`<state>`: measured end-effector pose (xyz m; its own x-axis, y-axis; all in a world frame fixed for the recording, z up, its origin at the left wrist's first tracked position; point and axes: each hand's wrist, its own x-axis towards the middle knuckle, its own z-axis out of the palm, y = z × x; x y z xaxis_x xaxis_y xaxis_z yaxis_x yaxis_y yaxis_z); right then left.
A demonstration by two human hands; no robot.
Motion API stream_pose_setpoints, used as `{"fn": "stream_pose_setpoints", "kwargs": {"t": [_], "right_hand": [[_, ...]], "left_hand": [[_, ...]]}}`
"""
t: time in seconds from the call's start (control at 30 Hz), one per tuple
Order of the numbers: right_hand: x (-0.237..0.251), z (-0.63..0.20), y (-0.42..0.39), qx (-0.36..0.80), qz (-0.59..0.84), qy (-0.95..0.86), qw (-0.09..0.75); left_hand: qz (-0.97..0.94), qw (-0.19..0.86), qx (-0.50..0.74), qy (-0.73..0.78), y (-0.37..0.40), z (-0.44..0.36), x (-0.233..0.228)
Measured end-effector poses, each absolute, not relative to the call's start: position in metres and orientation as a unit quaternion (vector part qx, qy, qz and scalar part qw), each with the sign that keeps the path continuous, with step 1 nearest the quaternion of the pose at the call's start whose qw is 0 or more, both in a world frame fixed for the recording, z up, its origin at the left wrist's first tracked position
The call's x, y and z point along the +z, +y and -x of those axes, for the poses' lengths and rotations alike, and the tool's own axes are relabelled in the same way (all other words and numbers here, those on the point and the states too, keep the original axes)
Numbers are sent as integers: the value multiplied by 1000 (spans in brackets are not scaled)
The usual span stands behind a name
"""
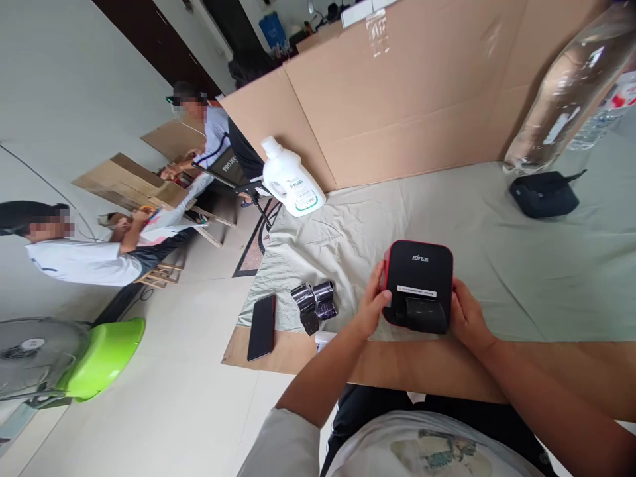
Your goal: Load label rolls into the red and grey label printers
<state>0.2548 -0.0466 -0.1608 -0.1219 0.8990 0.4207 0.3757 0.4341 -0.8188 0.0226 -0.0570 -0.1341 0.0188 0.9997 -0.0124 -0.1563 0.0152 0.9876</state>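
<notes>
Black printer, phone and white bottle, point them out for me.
printer [420, 271], head view, middle of its lid.
phone [262, 326], head view, middle of its screen.
white bottle [291, 179], head view, its body.

A black device [419, 283] edged in red, marked with white lettering and a white label strip, is seen on a pale grey-green cloth [497, 252]. Glossy black rolls [315, 303] and a black phone [262, 326] are found beside it. A white jug [291, 177] is marked with a green-bordered label. Plain brown cardboard [397, 86] is set behind, and a black pouch [542, 193] is seen under a clear wrapped roll [571, 86]. A lime-green basin [102, 358] and a grey fan [30, 358] are shown on cream floor tiles.
</notes>
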Motion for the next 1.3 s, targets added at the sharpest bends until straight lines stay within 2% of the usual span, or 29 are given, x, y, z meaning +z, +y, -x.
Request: {"fn": "stream_pose_setpoints", "kwargs": {"t": [0.1, 0.2, 0.4, 0.57, 0.67, 0.83, 1.0, 1.07, 1.17, 1.23, 1.3], "right_hand": [[-165, -254, -45, 273, 430, -746, 429], [-168, -251, -43, 266, 429, -765, 400], [-164, -247, -43, 269, 434, -766, 390], [-160, -247, -42, 253, 428, -779, 383], [-158, -247, -40, 247, 426, -783, 381], [-158, -245, -44, 247, 426, -782, 382], [-160, -248, -35, 281, 431, -787, 340], [-156, -263, -5, 269, 436, -797, 320], [-136, -305, 72, 99, 490, -801, 328], [-116, -341, 127, 10, 559, -781, 278], [-96, -375, 171, -36, 611, -768, 189]], "left_hand": [[-337, 607, 564, 447, -16, 4, -124], [-233, 614, 597, 461, 38, 46, -106], [-122, 534, 668, 504, 132, 131, -69], [-86, 471, 640, 601, 167, 164, -70], [-112, 391, 615, 676, 173, 171, -71], [-134, 257, 584, 759, 163, 167, -56], [-218, 164, 594, 757, 117, 107, -61], [-276, 187, 591, 735, 82, 68, -76], [-424, 314, 555, 643, 22, 8, -104], [-484, 363, 535, 590, -11, -26, -122], [-520, 360, 531, 563, -32, -50, -139]]}}
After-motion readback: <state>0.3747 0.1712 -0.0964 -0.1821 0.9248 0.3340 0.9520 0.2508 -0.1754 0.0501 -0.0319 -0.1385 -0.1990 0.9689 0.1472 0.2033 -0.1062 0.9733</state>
